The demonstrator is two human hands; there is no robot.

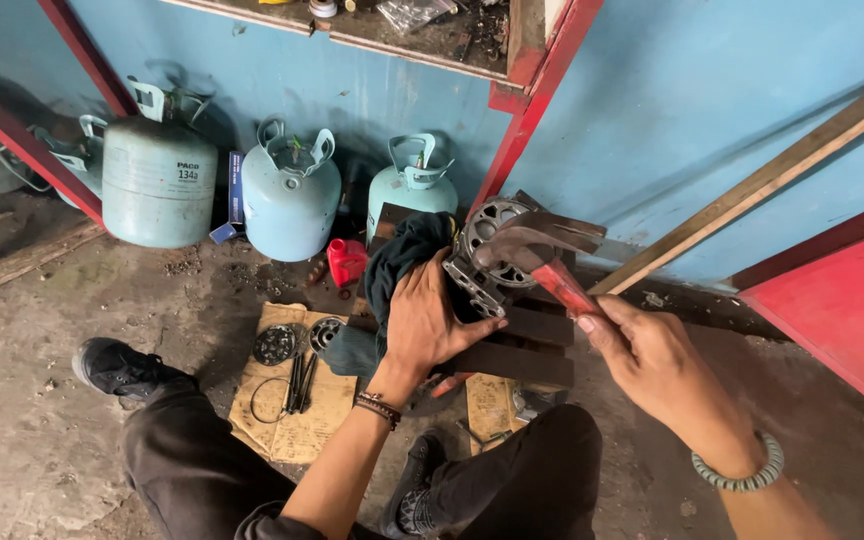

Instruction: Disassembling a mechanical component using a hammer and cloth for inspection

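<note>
A rough concrete floor (72, 300) is seen below a blue wall (712, 90), against which 3 pale green gas cylinders (290, 205) are stood. Between the person's legs a torn piece of cardboard (292, 415) is laid, carrying small round metal parts (275, 344). A round metal casting (492, 245), partly wrapped in a dark cloth (400, 258), is rested on dark wooden blocks (527, 345) just in front of the wall. The left hand (430, 322) is pressed flat over the cloth and the casting's near side, fingers closed around it. The right hand (652, 365) is clamped on the red handle of a claw hammer (532, 252), whose head is held touching or just above the casting's rim; which cannot be told. For a clean blow, the casting would best be kept firmly down on the blocks, the left fingers kept clear of the rim, and short, square taps favoured, since a brittle casting could crack or skid
</note>
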